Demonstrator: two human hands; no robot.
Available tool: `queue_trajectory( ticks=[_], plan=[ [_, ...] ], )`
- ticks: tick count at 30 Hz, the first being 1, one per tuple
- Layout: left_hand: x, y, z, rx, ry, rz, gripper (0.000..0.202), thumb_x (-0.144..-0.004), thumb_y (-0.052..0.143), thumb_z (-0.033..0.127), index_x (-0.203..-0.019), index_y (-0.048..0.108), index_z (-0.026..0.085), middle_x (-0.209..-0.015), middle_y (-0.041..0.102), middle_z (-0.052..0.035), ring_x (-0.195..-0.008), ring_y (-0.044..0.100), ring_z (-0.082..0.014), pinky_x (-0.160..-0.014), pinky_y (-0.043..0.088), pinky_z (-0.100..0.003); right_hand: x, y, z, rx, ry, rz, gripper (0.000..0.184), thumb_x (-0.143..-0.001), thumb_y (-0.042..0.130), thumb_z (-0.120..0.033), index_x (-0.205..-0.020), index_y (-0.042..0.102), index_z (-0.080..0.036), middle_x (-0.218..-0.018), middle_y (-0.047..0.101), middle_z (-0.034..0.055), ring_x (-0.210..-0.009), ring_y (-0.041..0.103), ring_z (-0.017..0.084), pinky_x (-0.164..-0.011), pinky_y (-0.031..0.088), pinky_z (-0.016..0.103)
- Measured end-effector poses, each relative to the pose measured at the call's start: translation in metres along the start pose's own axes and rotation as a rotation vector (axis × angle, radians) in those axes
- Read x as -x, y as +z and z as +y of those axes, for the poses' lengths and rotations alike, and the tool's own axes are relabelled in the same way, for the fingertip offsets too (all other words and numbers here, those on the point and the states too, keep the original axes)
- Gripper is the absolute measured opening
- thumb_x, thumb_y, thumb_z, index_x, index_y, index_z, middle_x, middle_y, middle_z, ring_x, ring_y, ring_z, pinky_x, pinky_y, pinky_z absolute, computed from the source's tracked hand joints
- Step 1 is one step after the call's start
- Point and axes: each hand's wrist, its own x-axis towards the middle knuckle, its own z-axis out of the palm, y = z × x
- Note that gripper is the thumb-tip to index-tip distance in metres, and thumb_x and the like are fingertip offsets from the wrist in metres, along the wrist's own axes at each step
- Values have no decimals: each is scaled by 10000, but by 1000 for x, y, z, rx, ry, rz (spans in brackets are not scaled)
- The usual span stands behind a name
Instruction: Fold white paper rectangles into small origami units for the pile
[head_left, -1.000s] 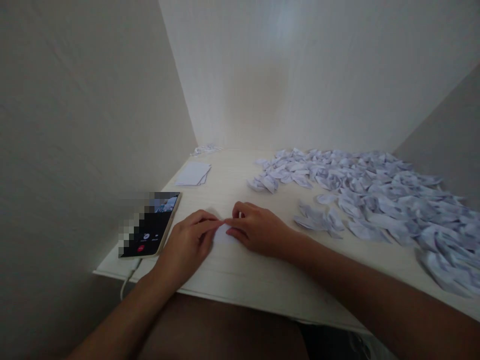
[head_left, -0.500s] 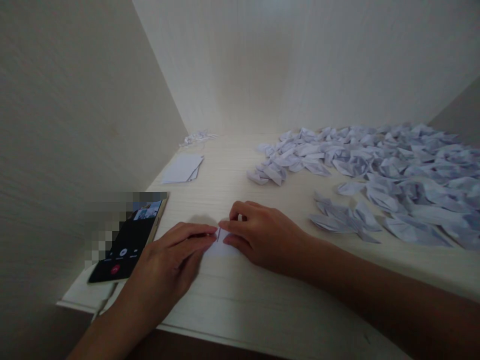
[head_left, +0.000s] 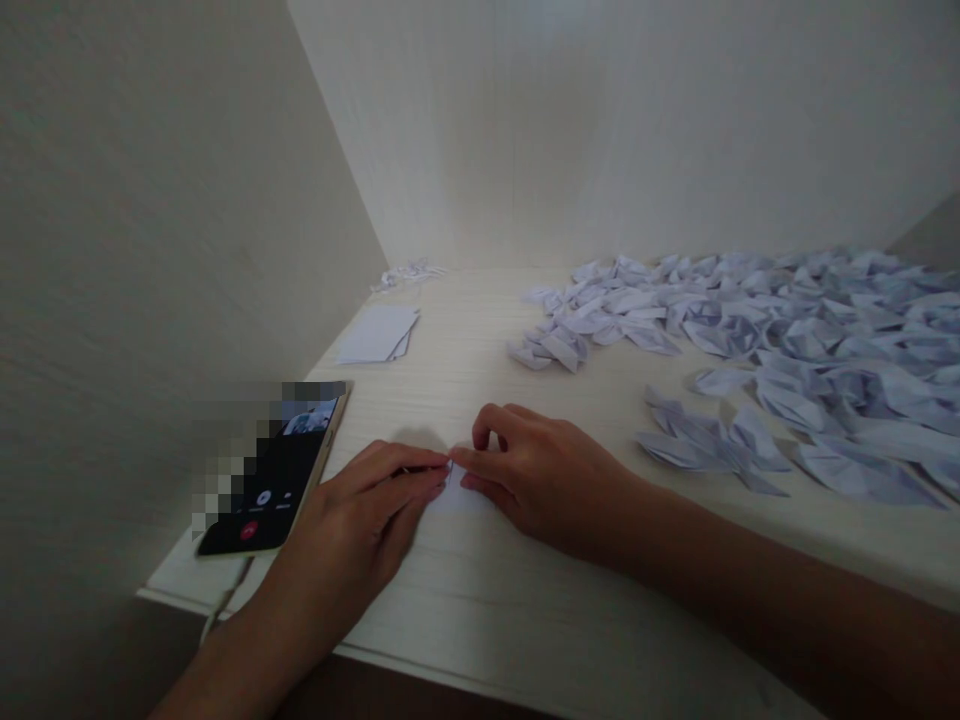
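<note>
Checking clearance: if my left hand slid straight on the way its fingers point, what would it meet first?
Your right hand: the left hand points at its fingertips, apparently touching them above the small white paper, though depth is unclear.

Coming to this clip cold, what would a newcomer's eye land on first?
First comes the broad heap of folded white paper pieces spread over the right half of the pale table. Next are the left hand and right hand, meeting fingertip to fingertip over a small white paper at the near middle. A phone with a lit screen lies by the table's left edge.
</note>
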Motion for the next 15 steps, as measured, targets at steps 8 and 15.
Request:
queue_trajectory(
  ticks=[8,15],
  plan=[
    [-1,1,3,42,-10,-5,239,-929,570,137,-1093,722,219,-1054,709,-57,-947,664,-173,-819,579,-307,0,2,0,24,-3,19,218,-973,537,-285,-1126,682,-227,-978,613,83,-766,519,162,-621,408,267],
    [-1,2,2,68,-28,-22,231,-935,564,149,-1078,726,230,-1056,702,-56,-954,655,-176,-808,577,-308,-1,1,-1,36,-4,1,211,-975,524,-270,-1101,687,-225,-983,614,89,-765,524,168,-611,416,270]
  ],
)
